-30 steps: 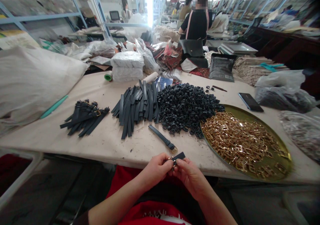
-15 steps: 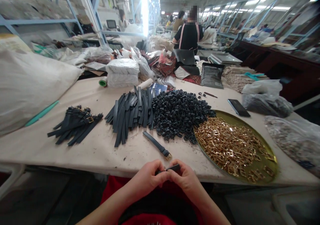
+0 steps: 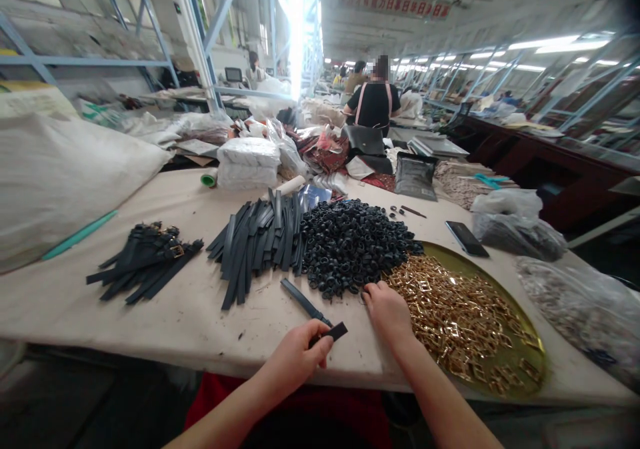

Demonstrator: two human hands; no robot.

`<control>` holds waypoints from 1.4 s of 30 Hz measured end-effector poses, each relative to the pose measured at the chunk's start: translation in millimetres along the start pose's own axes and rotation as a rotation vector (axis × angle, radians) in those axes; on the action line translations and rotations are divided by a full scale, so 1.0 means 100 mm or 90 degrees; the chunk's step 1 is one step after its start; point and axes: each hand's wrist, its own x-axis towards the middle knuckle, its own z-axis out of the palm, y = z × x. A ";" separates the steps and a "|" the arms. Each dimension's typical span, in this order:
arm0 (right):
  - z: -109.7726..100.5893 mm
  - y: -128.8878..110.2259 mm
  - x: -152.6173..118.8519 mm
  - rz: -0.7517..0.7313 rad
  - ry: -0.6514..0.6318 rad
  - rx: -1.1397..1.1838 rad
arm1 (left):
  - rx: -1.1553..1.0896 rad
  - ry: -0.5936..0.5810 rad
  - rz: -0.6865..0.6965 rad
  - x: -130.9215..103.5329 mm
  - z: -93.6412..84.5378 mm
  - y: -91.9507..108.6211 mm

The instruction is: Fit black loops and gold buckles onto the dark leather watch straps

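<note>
My left hand (image 3: 300,350) is closed around a short black strap (image 3: 338,332), whose free end sticks out to the right past the thumb. At the near edge of a heap of small black strap loops (image 3: 350,239), my right hand (image 3: 390,312) has its fingertips pinched on what looks like one dark loop, mostly hidden by the fingers. A single black strap (image 3: 299,296) lies on the table just beyond my left hand, its near end partly covered by that hand. Right of my right hand, a round gold-coloured tray (image 3: 531,342) holds many gold buckles (image 3: 450,316).
Flat black straps (image 3: 260,236) are piled left of the loops. Farther left lie buckled straps (image 3: 143,259). A phone (image 3: 467,238) and plastic bags (image 3: 520,226) sit at the right, a white sack (image 3: 70,176) at the left. Another person (image 3: 375,99) stands in the background.
My hands were together on the strap at the table's front edge. The right hand has let go and moved forward to the loop heap; the left keeps the strap. The view has tilted up.
</note>
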 end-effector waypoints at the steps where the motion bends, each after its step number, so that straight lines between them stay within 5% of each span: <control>1: 0.03 -0.01 0.01 -0.008 -0.004 0.000 | 0.009 0.006 0.002 0.00 -0.01 0.00; 11: 0.15 -0.04 -0.25 -0.022 -0.056 0.125 | 0.076 0.044 0.003 -0.02 -0.01 0.01; 17: -0.09 -0.36 -0.40 0.203 -0.253 0.798 | 0.086 0.112 0.042 0.00 0.02 0.04; 20: -0.12 -0.54 -0.51 0.255 -0.294 0.964 | 0.082 0.141 0.053 -0.01 0.04 0.02; 33: -0.09 -0.58 -0.65 0.241 -0.192 0.894 | 0.073 0.087 0.034 -0.04 0.08 -0.10; 42: -0.06 -0.54 -0.74 0.243 -0.272 0.876 | 0.173 0.020 0.027 -0.05 0.01 0.00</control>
